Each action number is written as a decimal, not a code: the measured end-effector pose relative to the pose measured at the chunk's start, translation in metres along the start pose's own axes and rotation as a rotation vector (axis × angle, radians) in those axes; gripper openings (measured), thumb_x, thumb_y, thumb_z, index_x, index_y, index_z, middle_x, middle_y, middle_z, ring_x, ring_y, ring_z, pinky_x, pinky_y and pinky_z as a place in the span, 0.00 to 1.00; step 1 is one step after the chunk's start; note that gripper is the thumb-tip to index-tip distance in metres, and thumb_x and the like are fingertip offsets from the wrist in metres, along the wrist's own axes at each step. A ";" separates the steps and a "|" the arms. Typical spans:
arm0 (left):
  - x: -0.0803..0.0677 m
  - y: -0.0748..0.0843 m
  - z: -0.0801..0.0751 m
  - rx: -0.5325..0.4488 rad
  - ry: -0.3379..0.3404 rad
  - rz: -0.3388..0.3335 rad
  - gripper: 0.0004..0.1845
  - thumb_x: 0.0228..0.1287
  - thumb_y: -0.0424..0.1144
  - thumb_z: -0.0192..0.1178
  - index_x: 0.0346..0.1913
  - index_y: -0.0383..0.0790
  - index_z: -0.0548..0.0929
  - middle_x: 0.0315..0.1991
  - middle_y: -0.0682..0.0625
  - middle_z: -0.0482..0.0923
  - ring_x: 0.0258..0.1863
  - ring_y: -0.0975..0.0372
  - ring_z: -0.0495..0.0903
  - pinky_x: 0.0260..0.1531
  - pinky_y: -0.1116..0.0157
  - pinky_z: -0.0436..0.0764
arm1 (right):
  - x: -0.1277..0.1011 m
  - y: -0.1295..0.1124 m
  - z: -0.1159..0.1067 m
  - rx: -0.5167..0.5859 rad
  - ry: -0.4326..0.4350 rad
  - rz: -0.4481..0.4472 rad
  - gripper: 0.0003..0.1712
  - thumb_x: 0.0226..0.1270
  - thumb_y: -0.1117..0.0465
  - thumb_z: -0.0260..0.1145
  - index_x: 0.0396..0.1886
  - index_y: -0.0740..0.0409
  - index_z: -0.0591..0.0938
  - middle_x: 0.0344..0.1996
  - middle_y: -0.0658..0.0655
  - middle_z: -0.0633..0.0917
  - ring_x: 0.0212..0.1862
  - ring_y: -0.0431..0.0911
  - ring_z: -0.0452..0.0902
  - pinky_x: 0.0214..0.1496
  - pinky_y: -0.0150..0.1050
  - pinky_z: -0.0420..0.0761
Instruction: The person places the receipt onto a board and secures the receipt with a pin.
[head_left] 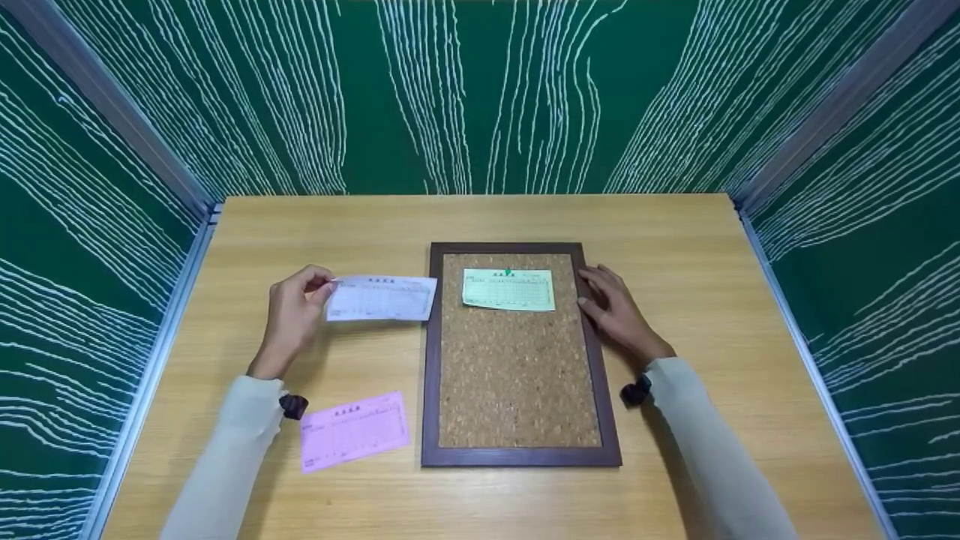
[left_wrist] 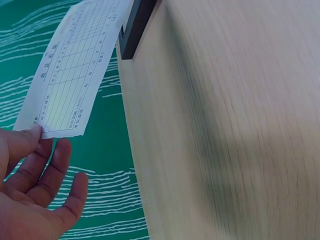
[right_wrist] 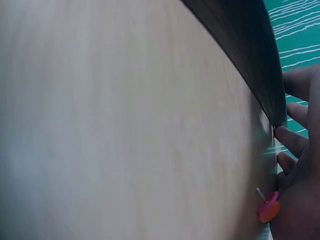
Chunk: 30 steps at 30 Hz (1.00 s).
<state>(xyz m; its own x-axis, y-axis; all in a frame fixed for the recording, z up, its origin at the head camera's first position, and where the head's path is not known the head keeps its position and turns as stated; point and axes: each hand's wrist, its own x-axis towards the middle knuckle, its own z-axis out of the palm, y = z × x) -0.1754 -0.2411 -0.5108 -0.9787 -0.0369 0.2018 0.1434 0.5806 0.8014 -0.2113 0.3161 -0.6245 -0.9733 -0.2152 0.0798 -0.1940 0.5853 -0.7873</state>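
Observation:
My left hand (head_left: pixel 300 304) pinches a white printed receipt slip (head_left: pixel 381 298) by its left end, between thumb and finger. The slip is raised above the table, its right end by the left side of a dark-framed corkboard (head_left: pixel 517 375). My right hand (head_left: pixel 619 311) rests its fingers along the board's right frame. In the right wrist view, a pink and orange push pin (right_wrist: pixel 268 207) shows against that hand; how it is held is unclear. On the upper cork hangs a green receipt slip (head_left: pixel 508 289), fixed by a green push pin (head_left: pixel 508 271).
A pink receipt slip (head_left: pixel 354 431) lies on the wooden table (head_left: pixel 360 502), left of the board and near my left sleeve. Green panels (head_left: pixel 480 97) with white wavy lines stand behind the table and along both sides.

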 end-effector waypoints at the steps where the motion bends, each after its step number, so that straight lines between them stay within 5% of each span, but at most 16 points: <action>1: 0.000 0.000 0.000 -0.001 -0.001 0.003 0.04 0.78 0.26 0.64 0.47 0.31 0.89 0.44 0.38 0.89 0.49 0.47 0.87 0.54 0.54 0.80 | 0.000 0.000 0.000 0.000 0.000 -0.003 0.33 0.85 0.60 0.65 0.83 0.63 0.71 0.84 0.68 0.66 0.89 0.64 0.44 0.87 0.68 0.44; 30: -0.007 0.019 0.006 -0.060 -0.008 0.019 0.03 0.78 0.26 0.66 0.47 0.32 0.89 0.47 0.39 0.91 0.51 0.46 0.87 0.58 0.50 0.81 | -0.010 -0.032 -0.003 0.059 0.000 0.012 0.31 0.86 0.58 0.64 0.81 0.64 0.73 0.84 0.72 0.63 0.87 0.67 0.51 0.86 0.67 0.53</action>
<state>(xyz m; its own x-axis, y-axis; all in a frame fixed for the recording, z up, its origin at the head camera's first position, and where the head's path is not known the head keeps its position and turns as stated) -0.1667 -0.2247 -0.5004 -0.9768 -0.0201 0.2132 0.1703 0.5311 0.8300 -0.1959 0.3021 -0.5984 -0.9754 -0.2087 0.0703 -0.1750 0.5405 -0.8229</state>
